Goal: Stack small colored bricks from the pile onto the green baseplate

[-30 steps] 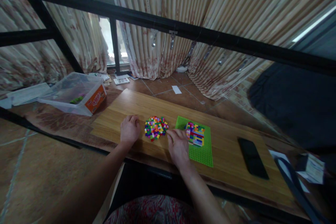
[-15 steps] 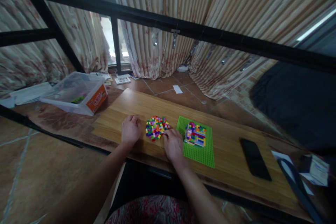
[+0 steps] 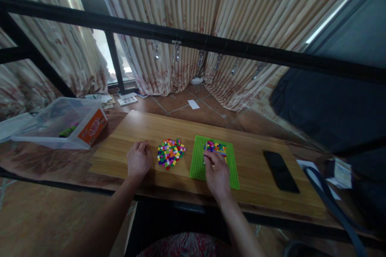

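Note:
My right hand [image 3: 217, 174] is over the multicoloured block of small building bricks [image 3: 215, 146], covering its near part. Its thumb and forefinger pinch a tiny dark piece, apparently a small building brick [image 3: 205, 155]. Under the block lies a green studded baseplate [image 3: 198, 164]. A round pile of loose, bright building bricks [image 3: 171, 153] is spread on the wooden tabletop [image 3: 144, 128], between my hands. Left of that pile, my left hand [image 3: 139, 160] rests on the wood with its fingers curled in. Nothing shows in it, though its fingertips are partly hidden.
A black phone [image 3: 281, 171] lies on the right of the tabletop. Off the left end stands a clear plastic bin [image 3: 64, 122] with an orange label and a few green pieces inside. A black metal bar [image 3: 193, 39] crosses beyond the table, before striped curtains [image 3: 187, 4]. A grey strap [image 3: 328, 200] hangs at right.
My right hand has moved right, from the edge of the brick pile to the block on the baseplate. My left hand stays beside the pile. The whole view has swung to the right.

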Demonstrator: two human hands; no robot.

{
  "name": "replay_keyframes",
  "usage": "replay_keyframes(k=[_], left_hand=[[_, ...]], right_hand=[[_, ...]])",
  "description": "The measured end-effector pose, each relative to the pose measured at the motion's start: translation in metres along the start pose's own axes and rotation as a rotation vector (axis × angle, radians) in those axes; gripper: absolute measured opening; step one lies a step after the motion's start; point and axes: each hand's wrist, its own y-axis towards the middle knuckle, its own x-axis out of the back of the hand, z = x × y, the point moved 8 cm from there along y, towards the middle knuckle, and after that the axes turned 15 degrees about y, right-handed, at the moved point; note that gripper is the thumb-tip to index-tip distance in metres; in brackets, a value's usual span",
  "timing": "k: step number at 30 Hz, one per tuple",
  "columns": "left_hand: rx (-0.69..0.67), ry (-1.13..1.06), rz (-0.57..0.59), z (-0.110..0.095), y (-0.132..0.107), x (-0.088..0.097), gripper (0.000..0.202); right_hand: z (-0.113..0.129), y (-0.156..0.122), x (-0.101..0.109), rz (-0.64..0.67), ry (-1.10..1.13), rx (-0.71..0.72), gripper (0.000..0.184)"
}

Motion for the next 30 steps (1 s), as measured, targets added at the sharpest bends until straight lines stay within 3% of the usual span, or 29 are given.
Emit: replay_keyframes(k=[4,7,16,21,25,30], left_hand=[[0.0,-0.001,-0.013,0.001,0.0,-0.001,0.028],[0.005,-0.001,-0.012,0.001,0.001,-0.001,0.028],[-0.01,0.008,-0.022,0.002,0.002,-0.002,0.028],[-0.003,0.003,-0.018,0.001,0.001,-0.002,0.028],[-0.012,0.007,-0.017,0.0,0.001,-0.001,0.028],[-0.019,0.001,-0.026,0.0,0.0,-0.001,0.028]], right_hand=[[-0.04,0.013,0.053,-0.189,-0.003,-0.138,0.031],[-0.063,0.022,0.068,-0.23,0.008,-0.186,0.033],[-0.08,0.034,0.064,-0.222,0.068,-0.171,0.03],[-0.104,0.033,0.061,-0.279,0.35,-0.294,0.027],[-0.124,0.029,0.05,-0.303,0.646,-0.494,0.039],[-0.126,0.031,0.043,-0.317,0.846,-0.57,0.042]])
